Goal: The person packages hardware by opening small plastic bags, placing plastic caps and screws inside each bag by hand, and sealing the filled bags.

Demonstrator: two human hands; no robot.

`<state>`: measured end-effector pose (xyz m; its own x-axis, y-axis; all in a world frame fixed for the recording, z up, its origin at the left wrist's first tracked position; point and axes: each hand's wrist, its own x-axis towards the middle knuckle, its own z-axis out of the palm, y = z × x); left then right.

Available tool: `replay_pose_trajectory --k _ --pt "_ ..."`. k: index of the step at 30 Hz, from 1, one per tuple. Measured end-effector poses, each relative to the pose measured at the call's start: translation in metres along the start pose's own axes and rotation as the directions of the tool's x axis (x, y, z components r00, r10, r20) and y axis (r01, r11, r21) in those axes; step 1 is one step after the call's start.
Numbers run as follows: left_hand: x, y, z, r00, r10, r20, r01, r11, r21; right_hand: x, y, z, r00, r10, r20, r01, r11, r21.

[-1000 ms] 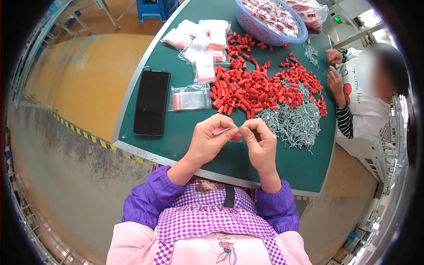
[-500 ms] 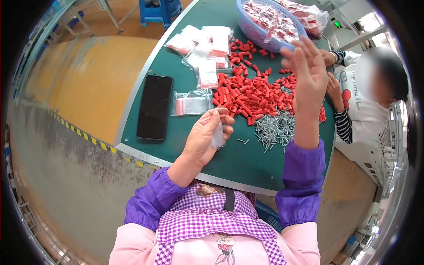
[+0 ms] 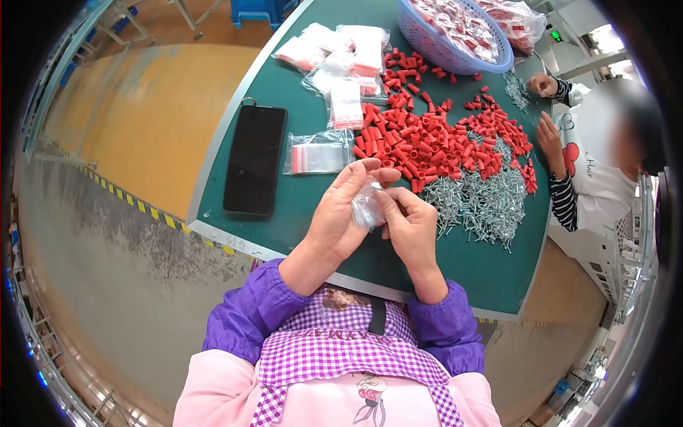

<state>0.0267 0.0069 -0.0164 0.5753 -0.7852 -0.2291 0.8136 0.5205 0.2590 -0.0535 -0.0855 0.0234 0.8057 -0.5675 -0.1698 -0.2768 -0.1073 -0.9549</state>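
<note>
My left hand (image 3: 340, 217) holds a small clear plastic bag (image 3: 367, 205) against its fingers, above the near part of the green table. On the bag's right side, my right hand (image 3: 409, 226) pinches its edge between thumb and forefinger. Just beyond both hands is a heap of red plastic sleeves (image 3: 416, 142). A pile of silver screws (image 3: 487, 203) lies to the right of my right hand. Flat bags with red strips (image 3: 318, 158) rest beyond my left hand, and more stacks of white bags (image 3: 346, 103) lie farther back.
A black phone (image 3: 255, 160) lies at the left of the green table (image 3: 398, 260). At the back are a blue basket (image 3: 462, 62) full of small packets and a large clear bag (image 3: 518, 25). A co-worker (image 3: 594, 149) has both hands at the right edge.
Half a second ago my right hand was raised near the basket, fingers spread; now it is back at the bag. My left hand has kept the bag and shifted slightly right.
</note>
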Motion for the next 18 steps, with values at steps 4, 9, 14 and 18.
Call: replay_pose_trajectory --k 4,9,14,18 --pt "-0.001 0.002 0.009 0.997 -0.010 -0.080 0.005 0.997 -0.072 -0.003 0.000 -0.001 0.985 -0.128 -0.120 0.117 0.989 -0.092" --pt "0.001 0.002 0.011 0.985 -0.059 -0.161 0.050 0.997 -0.060 -0.003 0.006 0.000 0.977 -0.082 -0.199 0.093 0.995 0.046" --pt "0.005 -0.004 0.016 0.998 -0.006 -0.063 0.007 1.000 0.013 0.003 0.012 0.023 0.917 -0.269 -0.296 0.237 0.961 -0.140" --pt "0.012 0.005 0.004 0.994 -0.057 -0.098 0.053 0.998 -0.043 0.007 0.005 0.032 0.877 -0.306 -0.370 0.258 0.950 -0.175"
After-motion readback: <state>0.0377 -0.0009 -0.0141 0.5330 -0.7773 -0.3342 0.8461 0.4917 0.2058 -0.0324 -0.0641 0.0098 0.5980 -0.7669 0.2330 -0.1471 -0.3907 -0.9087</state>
